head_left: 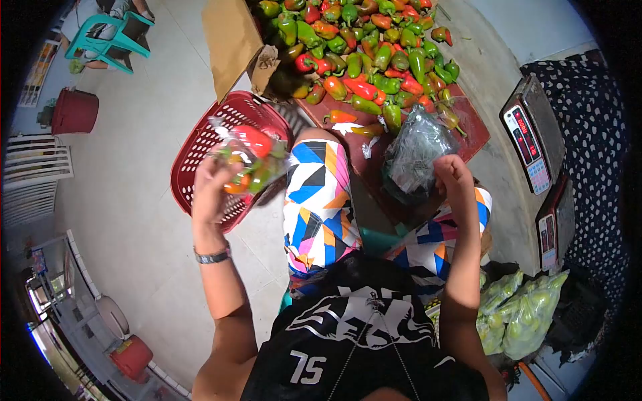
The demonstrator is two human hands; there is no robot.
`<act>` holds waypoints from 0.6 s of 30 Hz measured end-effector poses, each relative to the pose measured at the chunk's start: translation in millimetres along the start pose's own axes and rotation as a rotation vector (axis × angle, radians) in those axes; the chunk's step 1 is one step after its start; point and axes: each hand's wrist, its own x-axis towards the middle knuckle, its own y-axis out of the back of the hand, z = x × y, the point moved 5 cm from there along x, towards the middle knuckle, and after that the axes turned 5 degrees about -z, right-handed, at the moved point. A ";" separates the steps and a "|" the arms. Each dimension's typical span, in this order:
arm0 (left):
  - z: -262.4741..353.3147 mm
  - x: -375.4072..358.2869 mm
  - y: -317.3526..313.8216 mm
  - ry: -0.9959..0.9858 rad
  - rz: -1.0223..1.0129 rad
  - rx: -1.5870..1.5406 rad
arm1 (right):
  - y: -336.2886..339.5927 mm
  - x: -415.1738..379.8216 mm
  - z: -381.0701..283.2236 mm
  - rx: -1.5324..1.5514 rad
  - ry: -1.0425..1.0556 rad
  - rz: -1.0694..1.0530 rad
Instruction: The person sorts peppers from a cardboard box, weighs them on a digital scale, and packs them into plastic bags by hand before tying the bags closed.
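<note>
My left hand (pixel 211 179) is closed on a clear plastic bag of peppers (pixel 253 160), holding it over the red perforated basket (pixel 184 160). Red, green and orange peppers show through the film. My right hand (pixel 455 175) has its fingers curled at the right edge of a dark, crumpled plastic bag (pixel 418 150), which lies on the red tabletop (pixel 478 123). Whether those fingers pinch any plastic is hidden. Beyond both hands spreads a big heap of loose red and green peppers (pixel 374 60), a few of them near the dark bag.
An open cardboard box (pixel 231 43) borders the heap's left side. Two digital scales (pixel 525 140) stand at right, above filled bags of green produce (pixel 531 314). A teal chair (pixel 110 40) with a person nearby and a red bucket (pixel 75 111) are at far left.
</note>
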 end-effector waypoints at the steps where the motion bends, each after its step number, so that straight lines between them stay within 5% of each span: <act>1: -3.0 3.3 16.9 0.036 0.010 -0.079 | 4.2 0.3 10.4 0.015 -0.038 -0.007; 7: -121.5 63.5 133.0 0.245 0.104 -0.517 | 19.8 -8.2 41.5 0.079 -0.152 0.060; 14: -297.9 127.4 195.7 0.725 0.088 -0.333 | 21.1 -6.5 51.6 0.017 -0.194 0.046; 18: -374.5 155.8 227.1 0.697 -0.003 -0.072 | 19.8 -0.8 43.9 -0.034 -0.240 0.019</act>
